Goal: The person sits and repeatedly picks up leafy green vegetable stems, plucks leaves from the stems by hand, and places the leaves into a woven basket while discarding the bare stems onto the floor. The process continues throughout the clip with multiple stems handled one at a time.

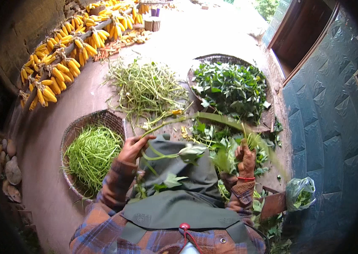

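My left hand (134, 148) pinches a long green vine stem (166, 122) between thumb and fingers, above my left knee. Leaves on stalks (191, 152) hang from this vine over the dark apron (179, 177) on my lap. My right hand (245, 160), with a red cord at the wrist, grips a small bunch of green stalks (252, 139). A blurred green strip arcs between the two hands; whether it is a moving stem cannot be told. To the left, a woven basket (68, 139) holds many thin green stalks (93, 155).
Ahead lies a heap of pale vines (149, 89). Right of it, a woven basket (189, 79) holds dark green leaves (229, 85). Loose leaves lie beside my right leg. Corn cobs (58, 74) hang on a pole at left. A plastic bag (300, 193) of greens is at right.
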